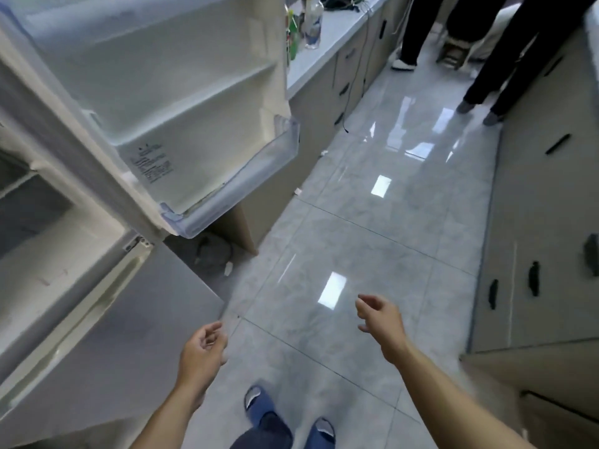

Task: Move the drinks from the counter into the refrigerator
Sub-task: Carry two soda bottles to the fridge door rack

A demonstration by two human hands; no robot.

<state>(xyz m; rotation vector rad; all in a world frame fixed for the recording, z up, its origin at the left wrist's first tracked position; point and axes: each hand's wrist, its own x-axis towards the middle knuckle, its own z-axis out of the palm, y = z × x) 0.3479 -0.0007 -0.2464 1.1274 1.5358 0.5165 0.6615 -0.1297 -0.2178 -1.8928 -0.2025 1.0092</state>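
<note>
Drink bottles (pixel 309 22) stand on the bench (pixel 327 43), upper centre, beside the open refrigerator door (pixel 181 102). Left hand (pixel 202 350) and right hand (pixel 384 322): grip released, empty. Bottles probably light, smooth plastic; grasp mid-body.

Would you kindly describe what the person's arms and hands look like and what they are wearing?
Both forearms are bare, with no sleeves in view. The left hand and right hand carry no gloves, rings or watch that can be seen. Lower down, dark trousers and blue slippers show.

counter (pixel 337 30): clear bottle (pixel 313 24), green bottle (pixel 293 35) standing | floor (pixel 372 222): paper scraps (pixel 229 268)
</note>
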